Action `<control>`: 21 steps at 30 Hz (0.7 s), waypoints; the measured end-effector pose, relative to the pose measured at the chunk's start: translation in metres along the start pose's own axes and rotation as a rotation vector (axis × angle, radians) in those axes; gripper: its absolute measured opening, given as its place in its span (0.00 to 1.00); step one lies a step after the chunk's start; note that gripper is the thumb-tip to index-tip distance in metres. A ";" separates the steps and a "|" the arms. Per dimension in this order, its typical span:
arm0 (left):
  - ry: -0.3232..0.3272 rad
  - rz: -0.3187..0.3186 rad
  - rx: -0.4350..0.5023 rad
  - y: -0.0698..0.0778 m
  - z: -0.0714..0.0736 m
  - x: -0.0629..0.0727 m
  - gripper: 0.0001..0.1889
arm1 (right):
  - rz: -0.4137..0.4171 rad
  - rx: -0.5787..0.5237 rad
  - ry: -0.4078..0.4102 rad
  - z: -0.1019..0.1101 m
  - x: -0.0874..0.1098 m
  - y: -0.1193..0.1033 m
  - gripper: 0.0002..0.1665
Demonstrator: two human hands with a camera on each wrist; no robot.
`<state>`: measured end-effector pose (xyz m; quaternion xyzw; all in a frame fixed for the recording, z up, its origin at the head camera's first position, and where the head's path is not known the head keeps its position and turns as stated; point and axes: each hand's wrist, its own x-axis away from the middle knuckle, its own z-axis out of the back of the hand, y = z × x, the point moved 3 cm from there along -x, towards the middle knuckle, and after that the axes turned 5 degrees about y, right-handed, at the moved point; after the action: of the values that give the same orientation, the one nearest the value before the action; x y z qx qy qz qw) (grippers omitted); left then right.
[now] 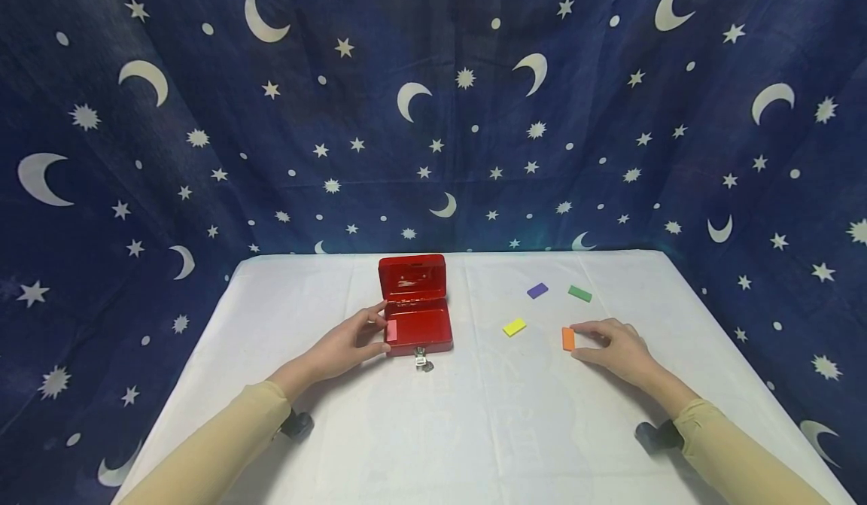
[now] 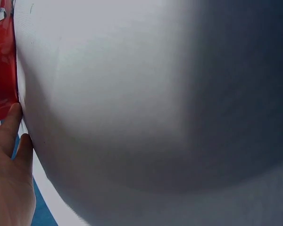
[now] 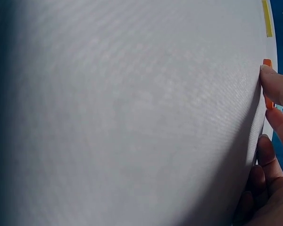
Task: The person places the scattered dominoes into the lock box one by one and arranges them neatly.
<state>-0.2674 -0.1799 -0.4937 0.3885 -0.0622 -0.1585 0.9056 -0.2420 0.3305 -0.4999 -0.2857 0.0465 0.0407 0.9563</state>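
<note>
A red metal cash box (image 1: 423, 328) stands on the table with its lid (image 1: 412, 278) raised. Inside, by its left wall, lies a pink block (image 1: 391, 330). My left hand (image 1: 342, 347) rests against the box's left side, thumb near the front corner and a finger near the hinge. In the left wrist view, fingertips touch the corner of the box. On the right, my right hand (image 1: 619, 351) pinches an orange block (image 1: 567, 339) between thumb and index finger. The right wrist view shows that block (image 3: 267, 96) edge-on, low over the white cloth; contact with it is unclear.
Between the box and my right hand lies a yellow block (image 1: 514, 327). Farther back are a purple block (image 1: 538, 290) and a green block (image 1: 579, 293). Small keys (image 1: 423, 360) hang at the box's front. A white cloth (image 1: 474, 430) covers the table, with a star-patterned curtain (image 1: 474, 159) behind.
</note>
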 end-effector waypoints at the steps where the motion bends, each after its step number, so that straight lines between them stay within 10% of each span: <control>1: 0.001 -0.001 -0.001 0.000 0.000 0.000 0.26 | 0.000 0.001 0.000 0.000 0.000 0.000 0.32; 21: -0.007 -0.006 -0.002 -0.002 0.000 -0.001 0.26 | -0.015 0.021 0.003 -0.002 0.000 -0.001 0.32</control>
<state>-0.2691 -0.1805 -0.4951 0.3870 -0.0640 -0.1627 0.9053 -0.2416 0.3286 -0.5006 -0.2758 0.0464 0.0324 0.9595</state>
